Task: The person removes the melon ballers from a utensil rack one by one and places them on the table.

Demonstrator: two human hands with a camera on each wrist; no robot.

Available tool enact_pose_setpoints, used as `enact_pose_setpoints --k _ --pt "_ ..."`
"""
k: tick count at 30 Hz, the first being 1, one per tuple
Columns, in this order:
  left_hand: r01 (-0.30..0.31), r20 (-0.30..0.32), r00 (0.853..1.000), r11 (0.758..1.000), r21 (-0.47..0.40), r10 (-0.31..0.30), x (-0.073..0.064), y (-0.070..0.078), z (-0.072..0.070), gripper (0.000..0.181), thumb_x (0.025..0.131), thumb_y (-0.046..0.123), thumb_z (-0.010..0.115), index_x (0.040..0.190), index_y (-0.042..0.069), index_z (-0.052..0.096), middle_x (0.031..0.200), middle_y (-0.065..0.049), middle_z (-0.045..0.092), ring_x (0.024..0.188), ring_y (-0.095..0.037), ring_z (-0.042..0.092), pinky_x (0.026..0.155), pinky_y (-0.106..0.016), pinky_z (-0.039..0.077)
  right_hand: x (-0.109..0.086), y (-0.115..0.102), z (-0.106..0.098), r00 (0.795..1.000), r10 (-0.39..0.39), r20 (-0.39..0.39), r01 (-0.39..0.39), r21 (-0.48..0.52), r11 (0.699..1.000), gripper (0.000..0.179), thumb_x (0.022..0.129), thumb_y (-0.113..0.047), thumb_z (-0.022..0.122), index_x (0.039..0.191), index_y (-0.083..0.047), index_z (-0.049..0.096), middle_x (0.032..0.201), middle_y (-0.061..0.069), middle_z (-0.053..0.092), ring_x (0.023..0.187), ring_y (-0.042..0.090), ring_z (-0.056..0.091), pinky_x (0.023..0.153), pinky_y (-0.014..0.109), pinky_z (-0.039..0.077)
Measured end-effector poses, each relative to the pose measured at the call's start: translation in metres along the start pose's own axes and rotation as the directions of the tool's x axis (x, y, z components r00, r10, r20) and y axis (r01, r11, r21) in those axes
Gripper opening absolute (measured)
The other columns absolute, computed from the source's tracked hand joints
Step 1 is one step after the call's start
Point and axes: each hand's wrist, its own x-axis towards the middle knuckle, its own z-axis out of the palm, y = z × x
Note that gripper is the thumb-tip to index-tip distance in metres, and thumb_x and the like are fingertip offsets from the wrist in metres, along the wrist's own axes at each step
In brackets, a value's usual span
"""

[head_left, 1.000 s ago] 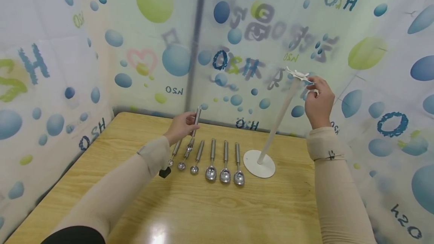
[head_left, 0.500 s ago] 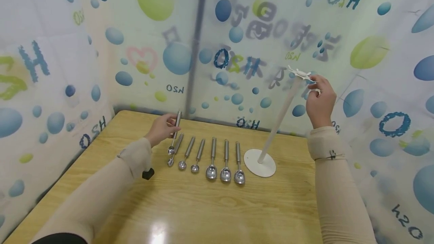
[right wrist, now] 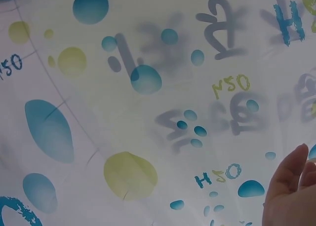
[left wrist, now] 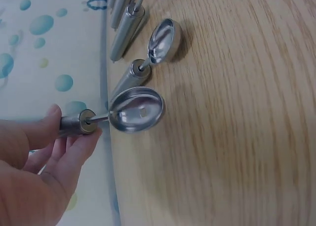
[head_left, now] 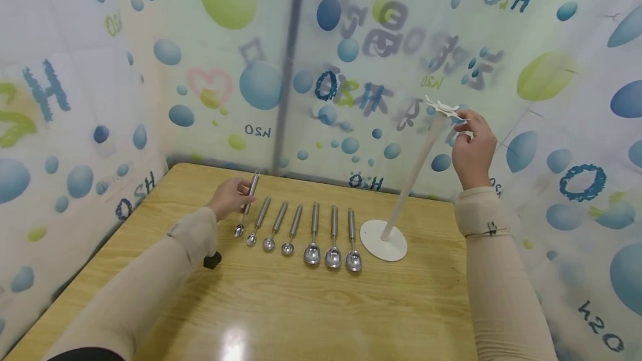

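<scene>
My left hand (head_left: 230,198) pinches the steel handle of a small melon baller (left wrist: 136,110) between thumb and fingers. Its oval bowl, with a small hole in it, points toward me over the table, at the left end of a row of similar tools. Whether the bowl touches the wood I cannot tell. Beside it lies another small melon baller (head_left: 258,222). High on the right, my right hand (head_left: 473,149) holds one arm of the white hook top (head_left: 443,108) of a stand. In the right wrist view only part of that hand shows, at the lower right edge.
Further along the row lie more small ballers (head_left: 276,227) and larger ice cream scoops (head_left: 312,238), handles toward the back. The stand's round white base (head_left: 371,241) rests right of them, its pole leaning right. Printed curtains enclose the wooden table (head_left: 311,316).
My left hand has carried the melon baller leftward over the row and lowered it at the left end. The right hand has kept its place on the stand's top.
</scene>
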Motion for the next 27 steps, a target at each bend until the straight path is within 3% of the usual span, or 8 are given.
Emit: enact_pose_setpoints --k 6,14,18,21,25,27 --pt "0.051 0.010 0.999 0.998 0.048 -0.051 0.001 -0.011 -0.004 0.051 0.097 0.002 0.067 0.140 -0.013 0.045 0.122 -0.030 0.057 0.095 -0.032 0.066 0.072 -0.037 0.061 0.000 -0.002 -0.001 1.000 0.013 0.009 -0.013 -0.005 1.000 0.049 0.092 0.018 0.039 0.124 -0.003 0.070 0.131 0.005 0.066 0.100 0.025 0.064 0.062 0.016 0.033" --pt "0.109 0.012 0.994 0.990 0.093 -0.111 0.005 -0.026 -0.004 0.046 0.095 0.004 0.070 0.133 -0.015 0.051 0.115 -0.028 0.062 0.085 -0.027 0.068 0.069 -0.035 0.059 -0.001 -0.002 0.000 0.999 0.032 0.015 -0.032 -0.002 0.999 0.049 0.093 0.017 0.038 0.126 -0.003 0.069 0.131 0.006 0.066 0.097 0.024 0.063 0.059 0.013 0.034" --pt "0.091 -0.021 0.996 0.983 0.161 -0.089 0.008 -0.039 -0.001 0.036 0.091 0.005 0.075 0.118 -0.013 0.060 0.104 -0.023 0.067 0.080 -0.026 0.067 0.066 -0.035 0.057 -0.003 -0.001 0.001 0.999 0.032 0.013 -0.032 -0.002 0.999 0.050 0.092 0.016 0.037 0.126 -0.003 0.069 0.130 0.007 0.066 0.096 0.025 0.064 0.058 0.013 0.034" --pt "0.045 -0.065 0.997 0.963 0.265 -0.029 0.009 -0.044 0.002 0.030 0.085 0.007 0.081 0.104 -0.009 0.065 0.099 -0.021 0.068 0.083 -0.028 0.064 0.071 -0.039 0.055 -0.003 -0.002 0.002 1.000 0.022 0.005 -0.022 -0.007 1.000 0.050 0.092 0.016 0.037 0.126 -0.002 0.069 0.129 0.008 0.066 0.095 0.026 0.064 0.057 0.015 0.033" --pt "0.024 -0.114 0.993 0.934 0.357 0.018 0.011 -0.042 0.006 0.031 0.080 0.008 0.085 0.098 -0.007 0.066 0.101 -0.022 0.068 0.087 -0.034 0.063 0.077 -0.046 0.053 -0.001 -0.002 0.002 1.000 0.004 -0.010 -0.004 -0.013 1.000 0.050 0.091 0.016 0.037 0.125 -0.001 0.069 0.128 0.008 0.067 0.092 0.023 0.064 0.058 0.016 0.034" --pt "0.034 -0.124 0.992 0.927 0.375 0.014 0.010 -0.040 0.007 0.031 0.080 0.008 0.086 0.098 -0.007 0.065 0.103 -0.023 0.068 0.089 -0.035 0.063 0.078 -0.048 0.053 -0.001 -0.001 0.002 1.000 -0.003 -0.014 0.003 -0.012 1.000 0.049 0.092 0.017 0.037 0.125 -0.001 0.069 0.127 0.008 0.068 0.090 0.022 0.063 0.058 0.015 0.034"
